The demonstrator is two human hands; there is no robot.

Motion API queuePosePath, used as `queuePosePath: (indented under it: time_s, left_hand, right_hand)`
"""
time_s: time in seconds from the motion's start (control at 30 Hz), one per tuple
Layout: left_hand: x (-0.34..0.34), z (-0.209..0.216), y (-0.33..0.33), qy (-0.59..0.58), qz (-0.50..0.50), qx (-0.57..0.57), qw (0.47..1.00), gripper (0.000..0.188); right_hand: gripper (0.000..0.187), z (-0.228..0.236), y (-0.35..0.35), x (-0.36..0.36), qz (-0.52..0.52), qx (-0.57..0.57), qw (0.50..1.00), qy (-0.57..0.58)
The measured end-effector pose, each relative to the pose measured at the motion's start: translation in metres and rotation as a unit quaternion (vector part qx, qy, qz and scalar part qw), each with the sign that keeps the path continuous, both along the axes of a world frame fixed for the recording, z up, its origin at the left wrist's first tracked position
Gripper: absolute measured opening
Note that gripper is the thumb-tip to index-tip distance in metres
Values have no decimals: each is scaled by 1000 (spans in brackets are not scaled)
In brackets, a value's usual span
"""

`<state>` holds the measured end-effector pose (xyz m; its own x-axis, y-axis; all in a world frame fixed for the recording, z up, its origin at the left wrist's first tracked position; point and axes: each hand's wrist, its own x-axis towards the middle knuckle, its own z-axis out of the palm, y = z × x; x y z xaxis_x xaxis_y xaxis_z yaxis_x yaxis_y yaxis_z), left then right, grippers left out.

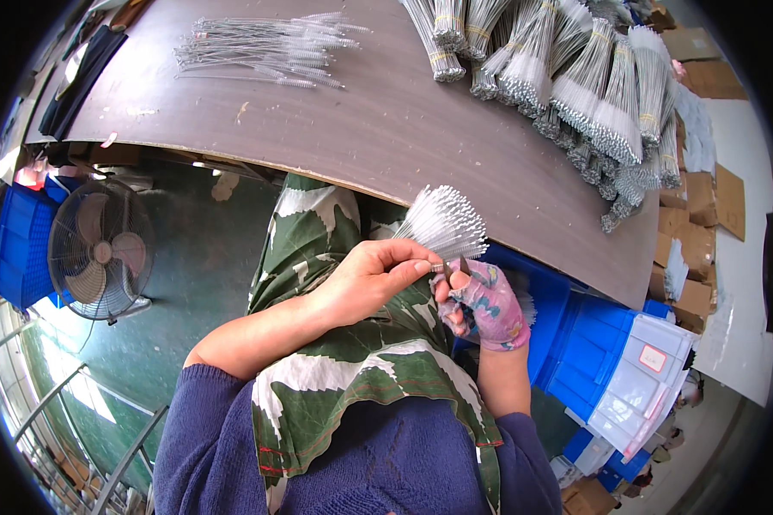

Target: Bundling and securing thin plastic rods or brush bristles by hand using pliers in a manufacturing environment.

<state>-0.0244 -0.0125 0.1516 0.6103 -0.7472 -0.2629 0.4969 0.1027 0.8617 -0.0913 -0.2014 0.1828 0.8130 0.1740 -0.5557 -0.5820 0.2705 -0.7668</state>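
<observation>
My left hand [374,276] is closed, thumb and forefinger pinched at a small thin end that I cannot make out clearly. Just beyond these fingers, a bundle of thin wire brushes [445,221] fans out at the table edge; its lower part is hidden behind the hand. On my right hand [489,307] is a pink patterned fingerless glove. Its fingers are wrapped round a small dark tool [446,273] with two pointed jaws, whose exact kind is unclear. The jaws are close to my left fingertips.
On the brown table [318,129] lie loose wire brushes [266,50] at the far left and banded brush bundles [605,94] heaped at the far right. Blue bins [580,339] stand right of my lap. A fan [101,249] and a metal rail [129,455] are at left.
</observation>
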Motion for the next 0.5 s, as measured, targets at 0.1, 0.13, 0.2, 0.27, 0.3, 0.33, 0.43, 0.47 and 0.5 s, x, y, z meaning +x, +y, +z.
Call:
queuePosePath:
  time_s: [0.1, 0.13, 0.2, 0.27, 0.3, 0.33, 0.43, 0.47, 0.5]
  left_hand:
    - [0, -5, 6, 5, 17, 41, 999, 20]
    - [-1, -12, 12, 27, 11, 53, 998, 20]
    - [-4, -19, 15, 25, -2, 15, 1000, 20]
    - [-2, -11, 13, 27, -21, 27, 999, 20]
    - [-1, -10, 11, 37, -10, 24, 999, 19]
    - [-1, -9, 9, 49, -1, 21, 999, 19]
    - [14, -3, 13, 6, -13, 20, 1000, 19]
    - [26, 4, 19, -99, -3, 65, 993, 17]
    - [37, 8, 26, -271, 61, 111, 954, 15]
  right_hand:
    - [29, -16, -57, 3, -222, 147, 953, -143]
    - [28, -3, -77, 4, -306, 115, 931, -162]
    - [29, -5, -95, 2, -258, 116, 943, -176]
    - [30, 3, -64, 1, -226, -53, 966, -111]
    - [33, -4, -55, 4, -205, -42, 973, -98]
    - [34, -2, -42, 5, -192, -65, 975, -93]
    - [27, -5, -36, 3, -181, -68, 974, -114]
    - [27, -7, -42, 4, -185, -66, 974, -116]
    - [25, -9, -47, 7, -219, -71, 968, -102]
